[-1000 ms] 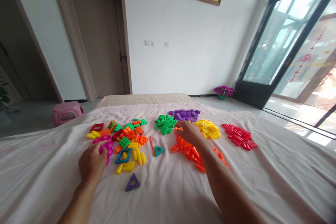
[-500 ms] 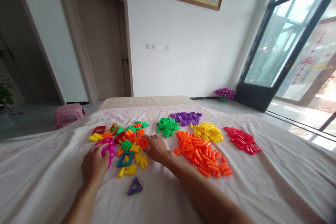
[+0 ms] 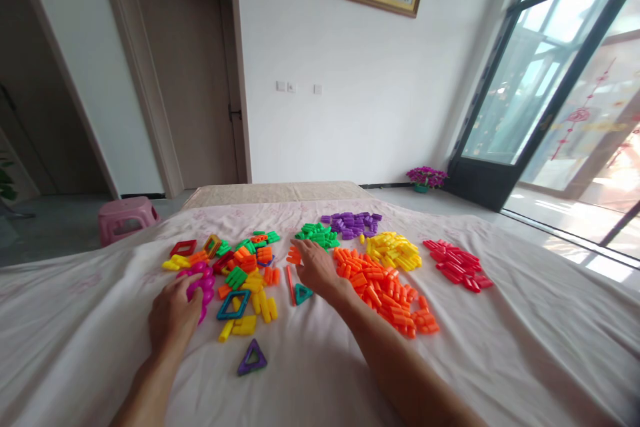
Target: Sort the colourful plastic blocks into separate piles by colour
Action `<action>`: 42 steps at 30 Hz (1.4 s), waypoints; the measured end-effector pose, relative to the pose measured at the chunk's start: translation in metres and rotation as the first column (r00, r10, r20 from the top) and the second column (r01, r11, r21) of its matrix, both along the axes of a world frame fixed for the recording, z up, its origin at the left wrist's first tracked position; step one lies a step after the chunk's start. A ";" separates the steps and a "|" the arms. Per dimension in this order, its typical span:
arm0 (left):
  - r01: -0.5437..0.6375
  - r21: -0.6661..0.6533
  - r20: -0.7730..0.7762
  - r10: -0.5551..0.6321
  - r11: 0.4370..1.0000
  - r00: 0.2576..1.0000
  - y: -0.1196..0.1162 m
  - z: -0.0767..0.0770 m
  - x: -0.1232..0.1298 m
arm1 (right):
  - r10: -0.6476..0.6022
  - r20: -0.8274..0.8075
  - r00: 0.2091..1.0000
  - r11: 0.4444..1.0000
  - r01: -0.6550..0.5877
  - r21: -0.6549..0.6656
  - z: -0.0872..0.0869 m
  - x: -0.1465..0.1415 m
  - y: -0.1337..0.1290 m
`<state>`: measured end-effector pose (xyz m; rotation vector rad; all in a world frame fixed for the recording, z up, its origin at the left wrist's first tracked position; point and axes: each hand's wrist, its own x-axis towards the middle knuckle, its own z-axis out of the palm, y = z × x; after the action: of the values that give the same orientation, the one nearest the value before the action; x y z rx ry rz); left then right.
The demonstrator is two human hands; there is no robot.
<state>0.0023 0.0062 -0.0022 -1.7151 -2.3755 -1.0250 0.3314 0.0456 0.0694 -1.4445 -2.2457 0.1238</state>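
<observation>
My left hand [image 3: 175, 310] is closed on a magenta bumpy piece [image 3: 201, 285] at the left of the mixed pile. An orange piece [image 3: 293, 255] sits at the fingertips of my right hand [image 3: 316, 268], whose fingers are bent round it. Just below that hand lie a teal triangle [image 3: 302, 293] and a thin red stick [image 3: 291, 285]. Between my hands are green pieces [image 3: 237, 278], yellow pieces [image 3: 261, 301] and a blue diamond frame [image 3: 233, 305]. Nearer to me is a purple triangle [image 3: 253, 357].
Sorted piles of green [image 3: 318, 235], purple [image 3: 351, 224], yellow [image 3: 395, 250], orange [image 3: 377, 287] and red pieces [image 3: 456, 265] lie to the right on the pale cloth [image 3: 530, 320]. A pink stool [image 3: 129, 219] stands beyond the left edge.
My right hand has moved right and away from the mixed pile, with an orange piece at its fingertips. The teal triangle and red stick now show. My left hand stays on the magenta piece.
</observation>
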 end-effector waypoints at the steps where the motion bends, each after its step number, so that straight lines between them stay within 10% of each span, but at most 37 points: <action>1: 0.001 0.002 0.002 -0.001 1.000 1.000 0.000 0.000 0.000 | -0.039 -0.002 0.999 0.999 0.039 -0.006 0.005 0.009 0.000; 14: 0.038 0.009 -0.007 -0.038 0.999 0.999 0.004 -0.007 -0.007 | -0.545 0.041 0.838 0.836 0.546 -0.053 0.024 0.123 0.013; 30: 0.028 -0.005 -0.005 -0.028 1.000 1.000 0.013 -0.020 -0.019 | -0.360 -0.333 0.871 0.933 0.335 -0.130 0.017 0.140 0.008; 42: 0.041 -0.019 -0.009 -0.041 0.999 0.999 0.008 -0.010 -0.012 | -0.171 -0.313 0.934 0.975 0.114 -0.192 0.035 0.147 0.001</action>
<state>-0.0101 0.0141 -0.0124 -1.7783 -2.3615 -1.0014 0.4782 0.0466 0.1046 -1.5411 -1.8914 0.4841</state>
